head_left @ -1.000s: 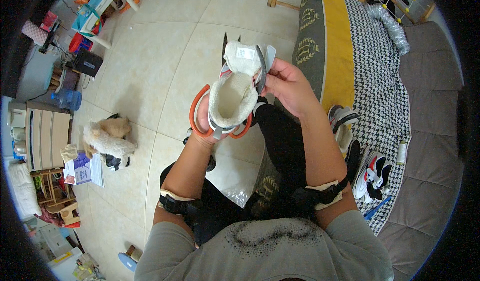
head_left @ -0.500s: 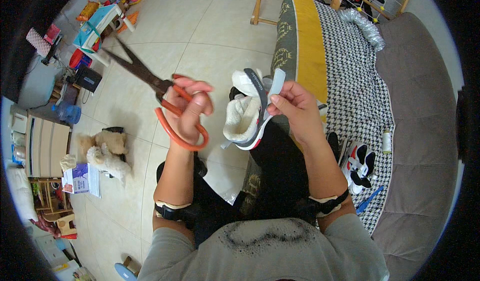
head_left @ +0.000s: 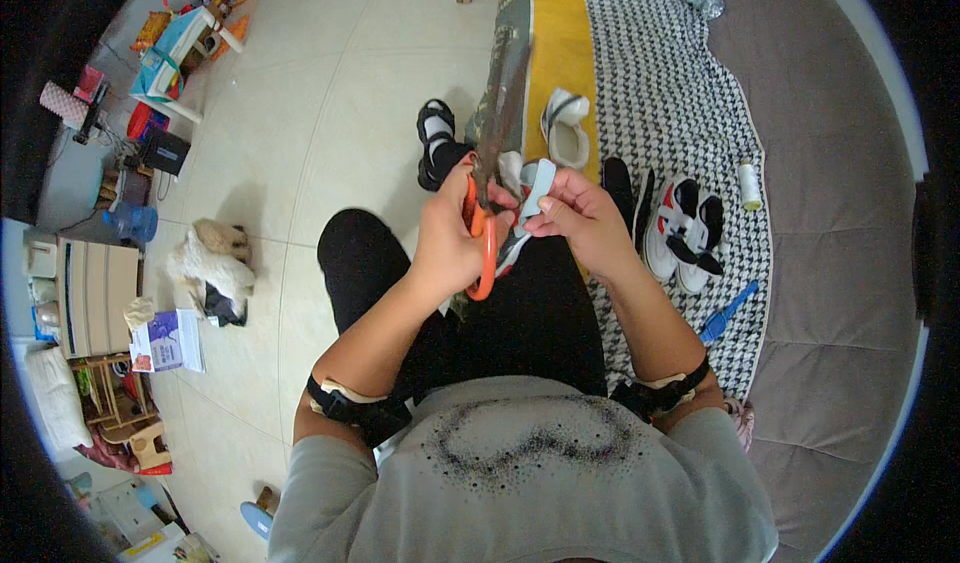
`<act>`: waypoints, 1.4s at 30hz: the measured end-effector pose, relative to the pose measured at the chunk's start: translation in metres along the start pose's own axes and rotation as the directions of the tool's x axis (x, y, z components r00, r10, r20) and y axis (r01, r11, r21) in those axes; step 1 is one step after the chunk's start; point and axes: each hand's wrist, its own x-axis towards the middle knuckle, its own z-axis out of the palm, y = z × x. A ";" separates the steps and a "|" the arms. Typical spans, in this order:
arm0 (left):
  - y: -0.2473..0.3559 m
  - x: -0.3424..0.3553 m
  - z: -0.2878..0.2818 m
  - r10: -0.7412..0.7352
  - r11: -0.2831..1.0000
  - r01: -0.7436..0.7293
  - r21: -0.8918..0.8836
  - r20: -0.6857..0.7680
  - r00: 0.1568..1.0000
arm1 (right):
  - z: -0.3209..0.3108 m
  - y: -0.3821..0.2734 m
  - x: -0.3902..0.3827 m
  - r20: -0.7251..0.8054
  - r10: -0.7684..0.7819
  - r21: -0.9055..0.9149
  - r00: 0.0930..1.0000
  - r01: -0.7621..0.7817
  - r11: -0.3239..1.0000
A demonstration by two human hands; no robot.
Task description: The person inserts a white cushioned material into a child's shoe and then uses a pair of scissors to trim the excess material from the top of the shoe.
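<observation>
My left hand (head_left: 447, 238) is closed round a pair of scissors (head_left: 489, 253) with orange handles. Their dark, rusty-looking blades point away from me and blur a little. My right hand (head_left: 580, 223) pinches a pale grey strap (head_left: 540, 185) between thumb and fingers. Beneath the hands, a small shoe (head_left: 512, 255) in grey, white and red is mostly hidden by my fingers and the handles. The scissors are just left of the strap; whether they touch cannot be told. A white padded, shoe-shaped piece (head_left: 569, 148) lies beyond my right hand on the yellow cloth band.
On the houndstooth sofa cover (head_left: 660, 83) at right lie a pair of sneakers (head_left: 685, 233), black insole-like pieces (head_left: 620, 188), a thread spool (head_left: 749, 185) and a blue strap-like item (head_left: 728, 313). On the tiled floor at left is a fluffy cream dog or plush toy (head_left: 215, 263).
My left hand has brought the scissors rightward to the strap, and the blades have swung to point away from me. My right hand still holds the strap. The view has shifted right.
</observation>
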 end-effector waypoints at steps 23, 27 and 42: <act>-0.019 0.005 0.015 -0.066 0.996 0.064 -0.065 -0.034 0.997 | -0.006 0.004 -0.003 0.017 -0.086 -0.196 0.996 0.088 0.977; -0.013 0.009 0.014 -0.046 0.998 0.046 -0.038 0.004 0.999 | -0.011 0.005 0.000 0.039 -0.086 -0.208 0.996 0.092 0.974; -0.015 0.015 0.011 -0.035 0.996 0.035 -0.085 0.004 0.999 | -0.017 -0.013 0.006 0.140 -0.189 -0.424 0.972 0.232 0.876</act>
